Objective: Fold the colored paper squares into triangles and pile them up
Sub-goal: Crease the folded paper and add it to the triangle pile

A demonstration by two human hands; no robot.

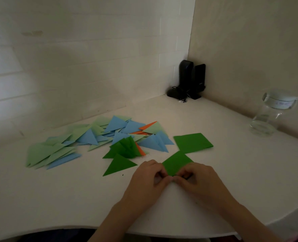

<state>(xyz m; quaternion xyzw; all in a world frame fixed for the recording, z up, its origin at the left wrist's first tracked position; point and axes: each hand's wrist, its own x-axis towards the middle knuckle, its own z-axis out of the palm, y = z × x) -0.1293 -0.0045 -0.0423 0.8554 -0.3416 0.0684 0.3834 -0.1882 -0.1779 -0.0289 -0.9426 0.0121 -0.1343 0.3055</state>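
A dark green paper square [177, 163] lies corner-on in front of me on the white table [75, 198]. My left hand [147, 177] and my right hand [195, 179] both pinch its near corner, fingertips almost touching. A small stack of dark green squares [192, 142] sits just beyond, to the right. Left of my hands lies a folded dark green triangle [119, 165], with more dark green triangles [125, 148] heaped behind it. A wide spread of light green, blue and orange triangles [95, 137] covers the table further back and to the left.
A clear glass jar [270, 116] with a white lid stands at the right by the wall. Black speakers and a dark mouse [190, 81] sit in the far corner. The table's curved front edge runs below my forearms.
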